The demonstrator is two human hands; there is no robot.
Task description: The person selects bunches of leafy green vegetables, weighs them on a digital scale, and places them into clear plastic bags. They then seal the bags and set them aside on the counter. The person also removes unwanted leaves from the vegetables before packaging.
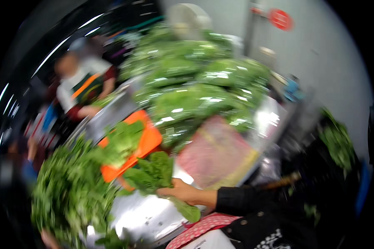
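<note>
My right hand (pixel 182 191), in a black sleeve, is closed around a small bunch of leafy greens (pixel 154 171), with one leaf hanging below the palm. It is above a shiny metal table (pixel 146 211). Just beyond the bunch, an orange plastic tray (pixel 151 133) holds a head of leafy lettuce (pixel 123 144). A large heap of loose leafy greens (pixel 71 193) covers the left of the table. Beside that heap, at the lower left rim, shows a blurred bit of skin (pixel 48 239); I cannot tell whether it is my left hand.
Clear plastic bags of green vegetables (pixel 190 99) are piled at the back. In front of them lies a pink and yellow sheet (pixel 218 152). Across the table, a co-worker (pixel 85 82) reaches toward greens. More greens (pixel 336 143) stand at the right by a grey wall (pixel 324 62).
</note>
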